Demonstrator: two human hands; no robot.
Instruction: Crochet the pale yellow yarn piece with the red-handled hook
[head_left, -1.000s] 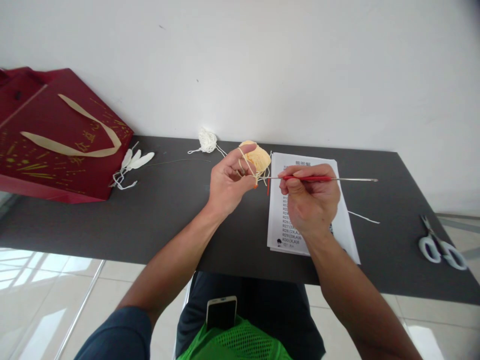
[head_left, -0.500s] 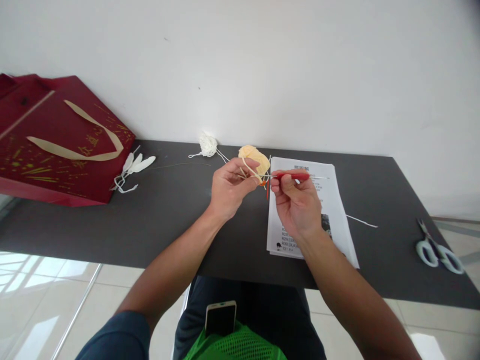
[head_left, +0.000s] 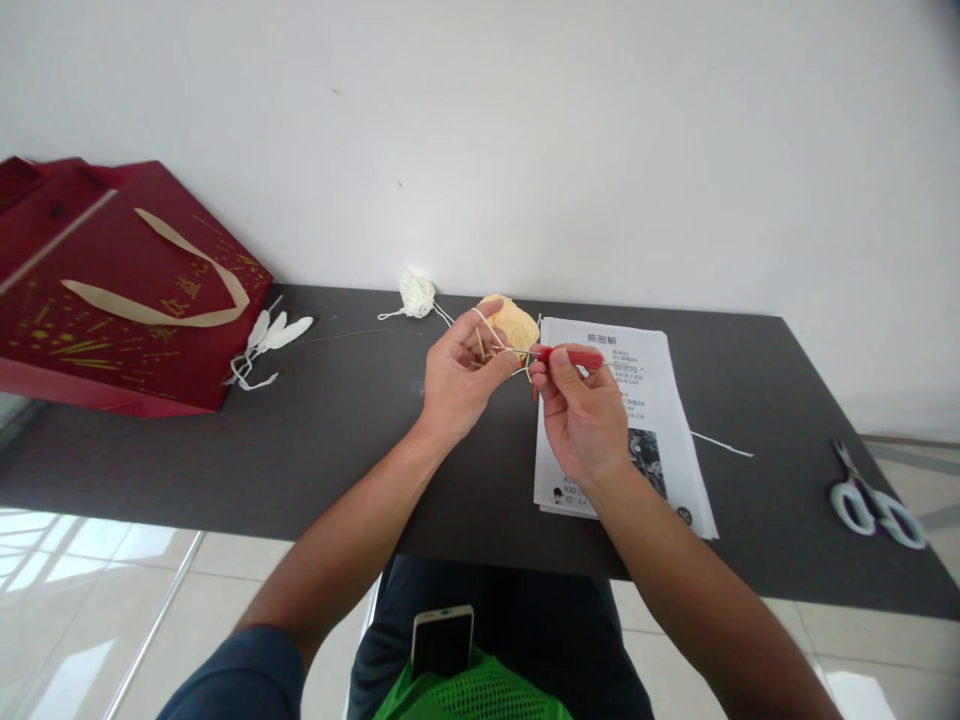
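While a red gift bag [head_left: 112, 290] lies at the far left of the frame on the dark counter [head_left: 337, 440], white feather-like bits [head_left: 270, 335] sit just beside it. Near centre-top, small white yarn ball [head_left: 416, 293]. Left hand [head_left: 459, 375] at centre, fingers pinched on the pale yellow crochet piece [head_left: 514, 325], yarn looped over the index finger. Right hand [head_left: 581, 415] touching it, fingers pinching a red crochet hook [head_left: 574, 355], tip in the piece. Printed sheet [head_left: 645, 400] lies under the right hand. Scissors [head_left: 874, 495] far right.
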